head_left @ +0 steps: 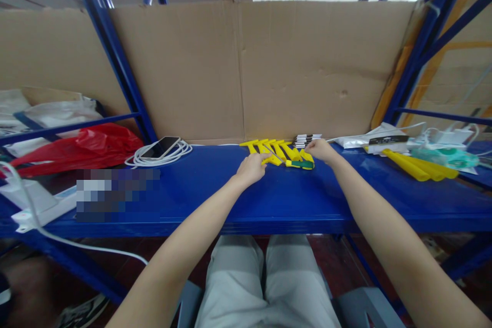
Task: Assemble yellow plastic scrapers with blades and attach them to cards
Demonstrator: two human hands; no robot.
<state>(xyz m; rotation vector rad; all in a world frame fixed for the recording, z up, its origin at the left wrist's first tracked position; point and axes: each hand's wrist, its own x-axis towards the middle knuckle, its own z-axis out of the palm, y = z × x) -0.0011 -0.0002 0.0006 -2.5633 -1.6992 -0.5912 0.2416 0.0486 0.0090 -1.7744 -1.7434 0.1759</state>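
My left hand [251, 168] is closed around one end of a yellow plastic handle-like piece [273, 159], just above the blue shelf. Past it lies a row of several similar yellow pieces [265, 144], side by side and slanted. A screwdriver [300, 164] with a green and yellow handle rests in front of them, its shaft pointing back left. My right hand [321, 149] is pinched close to the right end of the row, beside a small stack of white and dark flat packs [307, 138]. Whatever its fingertips hold is too small to make out.
A phone [160, 148] lies on a coiled white cable [180, 152] at the left, near a red plastic bag [103, 141] and a power strip [46, 215]. Rolled yellow sheets [421, 165] and a green plastic bag [446, 156] sit right. Cardboard [307, 66] walls the back.
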